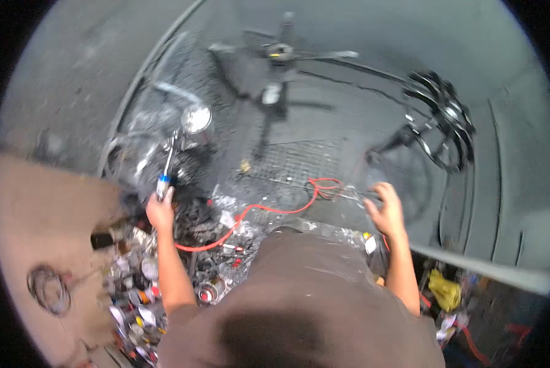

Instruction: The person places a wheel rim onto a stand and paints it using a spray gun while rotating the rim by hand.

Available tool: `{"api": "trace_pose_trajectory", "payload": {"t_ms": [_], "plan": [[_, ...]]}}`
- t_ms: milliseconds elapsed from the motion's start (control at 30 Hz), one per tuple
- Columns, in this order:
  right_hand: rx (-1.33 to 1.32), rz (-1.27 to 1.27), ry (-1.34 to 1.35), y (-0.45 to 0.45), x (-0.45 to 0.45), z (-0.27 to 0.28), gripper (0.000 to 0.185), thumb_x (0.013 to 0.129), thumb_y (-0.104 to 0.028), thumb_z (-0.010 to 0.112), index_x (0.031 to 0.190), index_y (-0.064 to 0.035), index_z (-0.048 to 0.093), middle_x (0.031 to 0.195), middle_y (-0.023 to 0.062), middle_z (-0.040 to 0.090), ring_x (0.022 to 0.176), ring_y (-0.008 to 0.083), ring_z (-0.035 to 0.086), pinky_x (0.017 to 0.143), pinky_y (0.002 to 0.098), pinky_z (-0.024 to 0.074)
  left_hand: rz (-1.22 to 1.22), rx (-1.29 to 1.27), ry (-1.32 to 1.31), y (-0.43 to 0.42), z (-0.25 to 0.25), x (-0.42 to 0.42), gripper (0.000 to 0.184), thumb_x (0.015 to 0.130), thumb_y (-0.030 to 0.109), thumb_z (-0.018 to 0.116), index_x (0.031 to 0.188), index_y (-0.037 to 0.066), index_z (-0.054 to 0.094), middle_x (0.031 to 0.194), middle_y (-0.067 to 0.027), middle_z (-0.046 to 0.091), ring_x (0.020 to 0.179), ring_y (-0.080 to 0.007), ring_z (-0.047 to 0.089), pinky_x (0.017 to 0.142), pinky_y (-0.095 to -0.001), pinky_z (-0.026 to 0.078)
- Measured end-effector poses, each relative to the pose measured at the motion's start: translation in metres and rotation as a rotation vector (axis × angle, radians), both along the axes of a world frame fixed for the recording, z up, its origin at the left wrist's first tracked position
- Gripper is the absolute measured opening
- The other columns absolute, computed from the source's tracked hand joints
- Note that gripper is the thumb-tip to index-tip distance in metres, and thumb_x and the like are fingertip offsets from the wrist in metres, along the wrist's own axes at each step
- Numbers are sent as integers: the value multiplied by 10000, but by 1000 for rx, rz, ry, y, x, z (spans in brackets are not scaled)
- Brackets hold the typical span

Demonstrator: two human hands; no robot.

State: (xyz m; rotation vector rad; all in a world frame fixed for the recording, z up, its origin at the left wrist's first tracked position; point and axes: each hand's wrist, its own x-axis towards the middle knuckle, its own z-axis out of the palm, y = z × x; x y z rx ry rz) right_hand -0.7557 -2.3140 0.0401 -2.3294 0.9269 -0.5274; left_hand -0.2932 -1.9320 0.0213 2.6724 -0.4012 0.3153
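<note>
On the left, my left hand (160, 211) is closed around the lower end of a spray gun (172, 153). The gun has a blue ring at its handle, and a round, shiny cup (196, 119) shows at its upper end. My right hand (384, 211) is held out on the right with its fingers apart and slightly curved, holding nothing that I can see. A red hose (272, 211) runs from below my left wrist across the middle and loops just left of my right hand. Motion blurs some details.
A black multi-spoke wheel (443, 122) stands upright at the right. A dark stand with several arms (279, 55) is at the top middle. Cans and bottles (137, 300) crowd the lower left, near a coiled cable (49, 288). A yellow cloth-like item (445, 289) lies at lower right.
</note>
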Motion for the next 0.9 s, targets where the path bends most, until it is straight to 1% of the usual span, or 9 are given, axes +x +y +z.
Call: {"api": "trace_pose_trajectory", "payload": {"t_ms": [200,333,400,433,533,667,800,867,900], "plan": [[220,145,-134,9,8,-11,439,848,-376,719,1098,-19,661,1139,175,628,1100,343,599,953,414,475,-376,-277,451,-128,-44,-160,286,847,261,768,851,-8,672,738,-87,662,664,-155,573,656,-344,469],[370,21,22,2,-13,-21,660,829,-487,711,1217,31,580,1185,251,592,1143,386,575,997,445,446,-691,-348,602,-203,-49,-273,243,845,228,759,871,7,663,785,-91,679,725,-163,618,681,-343,484],[181,-349,-102,1,-28,-63,869,811,-572,700,1307,96,450,1206,325,545,1152,438,548,1025,477,411,-840,-340,721,-229,-60,-319,246,864,230,740,952,18,651,826,-104,679,746,-166,624,692,-348,489],[339,-453,-212,-4,-41,-59,944,811,-526,738,1421,77,342,1404,348,439,1341,410,440,1101,461,352,-923,-338,734,-241,-57,-344,251,873,236,730,963,19,642,830,-106,672,744,-173,621,695,-348,490],[562,-635,-414,-16,-92,-26,838,889,-314,711,1461,77,240,1379,271,478,1278,309,490,1070,398,376,-1095,-283,828,-269,-54,-411,240,900,239,693,989,29,618,848,-102,658,773,-173,608,710,-357,489],[99,-821,-823,-30,-148,-27,680,936,-126,622,1465,65,240,1346,205,497,1208,271,507,1081,358,349,-1284,-311,1015,-290,-50,-492,275,933,262,646,954,15,526,809,-129,578,730,-234,550,679,-410,450],[446,-954,-1048,-39,-191,12,675,935,-25,569,1521,-142,257,1190,84,545,1013,163,594,697,281,576,-1469,-135,1141,-302,-73,-535,284,978,245,591,1094,16,469,971,-133,540,893,-198,520,777,-352,442],[432,-902,-1006,-44,-215,15,701,921,-12,569,1529,-159,252,1196,82,540,958,140,596,627,274,569,-1575,-320,1510,-308,-71,-548,375,1013,267,548,1280,29,438,1084,-69,497,1059,-142,465,960,-320,390],[421,-856,-951,-46,-226,16,727,907,1,568,1536,-175,247,1202,80,535,903,116,599,556,268,562,-1489,-241,1795,-309,-71,-548,568,1031,301,512,1462,7,289,1345,-99,453,1271,-181,407,1103,-348,297]]}}
